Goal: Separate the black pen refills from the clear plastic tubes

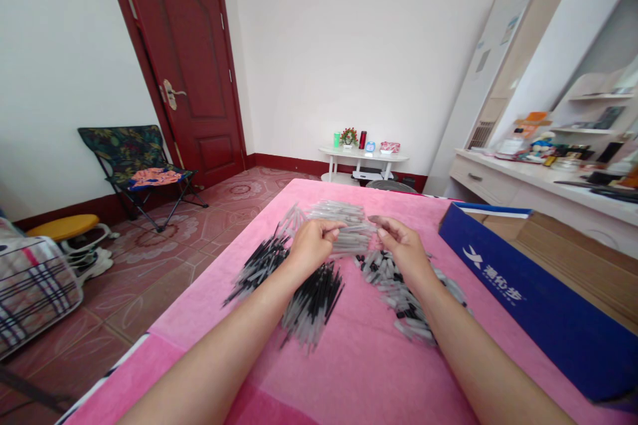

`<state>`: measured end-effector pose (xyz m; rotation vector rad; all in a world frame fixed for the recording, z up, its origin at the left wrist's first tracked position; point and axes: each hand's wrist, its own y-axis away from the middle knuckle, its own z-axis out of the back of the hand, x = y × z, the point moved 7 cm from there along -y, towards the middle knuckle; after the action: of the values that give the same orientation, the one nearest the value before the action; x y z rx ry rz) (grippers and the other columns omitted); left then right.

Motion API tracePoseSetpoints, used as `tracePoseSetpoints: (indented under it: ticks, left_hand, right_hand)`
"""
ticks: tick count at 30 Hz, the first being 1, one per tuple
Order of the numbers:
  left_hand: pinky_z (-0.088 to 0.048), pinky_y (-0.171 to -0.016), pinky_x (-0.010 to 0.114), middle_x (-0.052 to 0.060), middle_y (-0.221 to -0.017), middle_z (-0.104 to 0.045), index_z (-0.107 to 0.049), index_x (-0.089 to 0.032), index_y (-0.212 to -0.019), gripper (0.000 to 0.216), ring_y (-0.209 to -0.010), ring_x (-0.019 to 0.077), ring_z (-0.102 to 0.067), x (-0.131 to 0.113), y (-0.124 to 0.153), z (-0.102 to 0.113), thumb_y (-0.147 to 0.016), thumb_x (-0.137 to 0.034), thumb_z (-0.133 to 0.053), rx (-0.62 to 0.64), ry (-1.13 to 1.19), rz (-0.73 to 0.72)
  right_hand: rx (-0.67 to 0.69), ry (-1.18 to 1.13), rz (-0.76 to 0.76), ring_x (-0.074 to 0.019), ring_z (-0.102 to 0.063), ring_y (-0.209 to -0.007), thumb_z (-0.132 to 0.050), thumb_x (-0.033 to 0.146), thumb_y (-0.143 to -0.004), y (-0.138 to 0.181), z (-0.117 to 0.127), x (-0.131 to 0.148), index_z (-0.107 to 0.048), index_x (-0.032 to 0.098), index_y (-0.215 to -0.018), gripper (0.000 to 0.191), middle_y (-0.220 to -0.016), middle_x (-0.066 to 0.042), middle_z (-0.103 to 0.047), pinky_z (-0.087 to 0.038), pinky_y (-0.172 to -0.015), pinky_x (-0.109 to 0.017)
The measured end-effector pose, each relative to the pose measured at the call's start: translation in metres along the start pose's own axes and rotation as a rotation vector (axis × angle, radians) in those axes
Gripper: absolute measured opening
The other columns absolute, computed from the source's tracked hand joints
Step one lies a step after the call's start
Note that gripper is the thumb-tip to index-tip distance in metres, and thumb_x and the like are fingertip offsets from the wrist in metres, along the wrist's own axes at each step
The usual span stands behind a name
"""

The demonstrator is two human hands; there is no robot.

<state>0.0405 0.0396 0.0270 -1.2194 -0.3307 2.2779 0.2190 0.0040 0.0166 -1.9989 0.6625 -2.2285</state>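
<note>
My left hand [315, 241] is closed in a pinch on one end of a slim, clear-looking pen. Facing it, my right hand [401, 244] pinches near the other end, with thumb and forefinger close together. The held pen is hard to separate from the pile of translucent pens [341, 210] lying crosswise behind and below it. Under and beside my left forearm are two heaps of black-and-clear pen pieces, a left heap [259, 269] and a nearer heap [314, 305]. Short clear and black pieces that look like pen caps [383, 272] lie scattered beneath my right hand and wrist.
A pink cloth [359, 365] covers the table. An open blue shoebox [528, 299] stands along its right side. Beyond are a low white stand [326, 150], a cluttered white dresser [491, 169], a folding chair [124, 153] and a red door [187, 53].
</note>
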Motion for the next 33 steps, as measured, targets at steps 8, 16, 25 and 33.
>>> tracePoseSetpoints:
  ticks: [8, 16, 25, 33]
  left_hand:
    - [-0.045, -0.073, 0.032, 0.0, -0.077, -0.069, -0.067, -0.029, -0.096, 0.029, -0.077, 0.0192, -0.062, -0.002, 0.001, 0.007, -0.074, -0.02, -0.049, -0.045, -0.02, 0.029]
    - [-0.042, -0.08, 0.033, 0.0, -0.078, -0.069, -0.068, -0.028, -0.091, 0.027, -0.079, 0.019, -0.061, 0.0, 0.001, 0.007, -0.072, -0.019, -0.052, -0.055, 0.048, 0.071]
    - [-0.043, -0.08, 0.035, 0.001, -0.08, -0.07, -0.069, -0.028, -0.09, 0.026, -0.085, 0.0218, -0.061, -0.003, 0.003, 0.006, -0.072, -0.02, -0.052, -0.033, 0.038, 0.055]
    - [-0.042, -0.084, 0.03, 0.0, -0.093, -0.069, -0.069, -0.028, -0.091, 0.027, -0.092, 0.0204, -0.06, -0.001, 0.003, 0.001, -0.072, -0.018, -0.052, -0.016, 0.054, 0.036]
  right_hand:
    - [-0.207, -0.273, -0.242, -0.0074, -0.043, -0.047, -0.058, 0.025, -0.063, 0.003, 0.014, -0.018, -0.065, 0.016, -0.082, 0.021, -0.057, 0.003, -0.051, -0.04, -0.044, -0.018]
    - [-0.25, -0.357, -0.397, -0.0067, -0.053, -0.053, -0.066, 0.027, -0.063, 0.004, 0.014, -0.033, -0.064, 0.017, -0.077, 0.018, -0.064, 0.002, -0.06, -0.043, -0.05, -0.017]
    - [-0.293, -0.544, -0.312, -0.0083, -0.057, -0.057, -0.073, 0.019, -0.056, 0.001, 0.017, -0.032, -0.063, 0.017, -0.072, 0.019, -0.07, 0.0, -0.065, -0.049, -0.055, -0.018]
    - [-0.256, -0.585, -0.301, -0.0109, -0.061, -0.062, -0.073, 0.017, -0.056, 0.004, 0.008, -0.029, -0.06, 0.017, -0.071, 0.021, -0.068, -0.001, -0.064, -0.053, -0.062, -0.022]
